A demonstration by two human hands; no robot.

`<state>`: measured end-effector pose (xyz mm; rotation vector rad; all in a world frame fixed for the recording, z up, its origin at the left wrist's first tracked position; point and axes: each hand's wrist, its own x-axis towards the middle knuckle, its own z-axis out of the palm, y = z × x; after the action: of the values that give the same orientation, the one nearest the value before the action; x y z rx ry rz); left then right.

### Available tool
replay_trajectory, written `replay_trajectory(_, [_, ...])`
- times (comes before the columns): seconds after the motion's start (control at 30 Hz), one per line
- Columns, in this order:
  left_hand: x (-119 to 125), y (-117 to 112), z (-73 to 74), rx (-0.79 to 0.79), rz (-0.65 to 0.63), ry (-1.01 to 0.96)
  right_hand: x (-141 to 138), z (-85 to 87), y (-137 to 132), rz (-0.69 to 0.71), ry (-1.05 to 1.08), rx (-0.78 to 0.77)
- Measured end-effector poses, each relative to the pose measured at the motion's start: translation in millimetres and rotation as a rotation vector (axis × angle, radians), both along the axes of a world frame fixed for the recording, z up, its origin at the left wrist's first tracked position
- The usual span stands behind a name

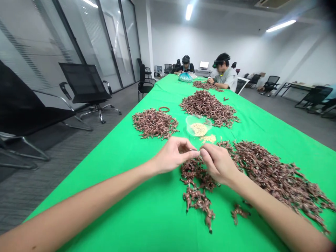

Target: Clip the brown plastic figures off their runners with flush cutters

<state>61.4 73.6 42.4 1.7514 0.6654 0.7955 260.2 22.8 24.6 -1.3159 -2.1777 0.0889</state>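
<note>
My left hand [175,154] is closed in a pinch, thumb against fingertips. Right beside it, my right hand [219,162] is closed too, its thumb pressed on the curled fingers. The fingertips of both nearly meet; whatever they hold is too small or hidden to make out. Below them lies a loose group of small brown horse-like figures [198,197], and one separate figure [239,212] rests beneath my right forearm. Just beyond my hands stands a clear plastic bowl [187,123] holding small pale pieces, with more pale pieces [208,139] spilled on the cloth.
Brown figures form a left pile [154,124], a far pile [207,106] and a wide right pile [278,175] on the green cloth [118,196]. A brown ring [164,109] lies behind the left pile. Two people sit farther along the table, near a blue bag [185,77].
</note>
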Motion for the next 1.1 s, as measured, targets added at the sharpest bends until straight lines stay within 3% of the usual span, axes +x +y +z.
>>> replay_trajectory(0.1, [-3.8,-2.9,-0.2,0.059,-0.011,0.092,1.9,-2.4,-6.4,-0.026,0.024,0.014])
replay_trajectory(0.23, [-23.5,-9.6,-10.9,0.392,0.069,0.338,4.4,-4.8,-16.1,-0.048,0.101,-0.051])
replay_trajectory(0.4, [-46.4,-14.9,-30.1,0.699,-0.121,0.476,5.3,-12.9,-21.6,-0.057,0.172,-0.201])
replay_trajectory(0.6, [-51.5,-10.7,-40.7,0.661,-0.164,0.486,3.0,-20.1,-27.6,-0.032,0.201,-0.242])
replay_trajectory(0.73, [-53.5,-8.0,-48.4,0.685,-0.097,0.424,2.3,-22.8,-28.1,-0.032,0.191,-0.218])
replay_trajectory(0.93, [-60.2,-7.1,-52.6,0.815,-0.005,0.428,2.4,-25.4,-26.0,-0.04,0.163,-0.224])
replay_trajectory(1.1, [-66.4,-1.9,-49.9,1.041,-0.05,0.48,2.9,-27.6,-24.8,-0.054,0.125,-0.216])
